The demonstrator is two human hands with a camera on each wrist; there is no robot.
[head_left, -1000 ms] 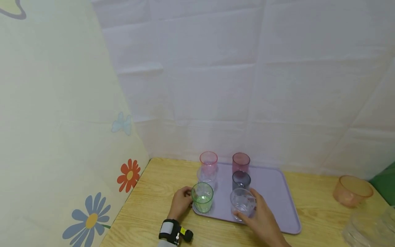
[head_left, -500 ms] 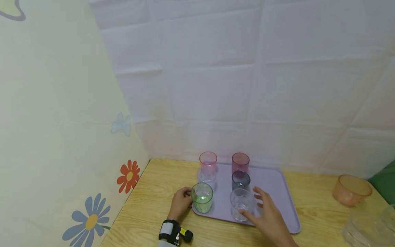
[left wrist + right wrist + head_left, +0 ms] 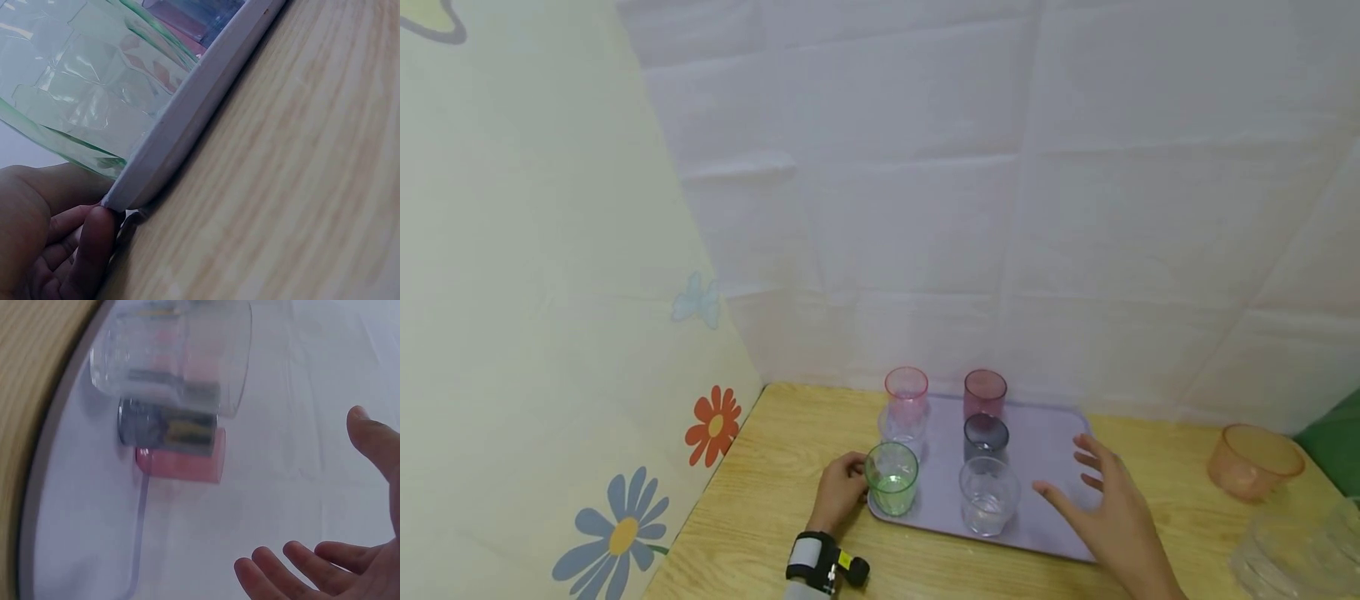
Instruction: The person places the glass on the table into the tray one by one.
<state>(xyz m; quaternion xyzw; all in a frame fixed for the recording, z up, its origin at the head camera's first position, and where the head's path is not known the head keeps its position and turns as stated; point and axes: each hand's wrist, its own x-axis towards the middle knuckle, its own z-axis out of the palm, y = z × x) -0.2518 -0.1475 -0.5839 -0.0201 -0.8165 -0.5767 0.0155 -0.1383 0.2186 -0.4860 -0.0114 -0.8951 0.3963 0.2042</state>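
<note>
A lilac tray (image 3: 1045,442) carries two rows of glasses. On its left stand a pink-rimmed glass (image 3: 907,392), a clear glass (image 3: 901,432) and a green glass (image 3: 892,487). To their right are a plum glass (image 3: 985,392), a dark grey glass (image 3: 986,435) and, in front, a clear tumbler (image 3: 988,504). My left hand (image 3: 838,493) pinches the tray's near left corner beside the green glass, as the left wrist view shows. My right hand (image 3: 1112,512) hovers over the tray's right part, fingers spread, apart from the tumbler and holding nothing.
On the right of the wooden table (image 3: 752,500) sits an orange bowl (image 3: 1255,467). More clear glassware (image 3: 1277,554) stands at the lower right, partly cut off. A pale cloth wall rises right behind the tray, and a flowered wall flanks the left.
My right hand has let go of the clear tumbler and moved away to the right. The tumbler stays on the tray's near edge. My left hand has not moved.
</note>
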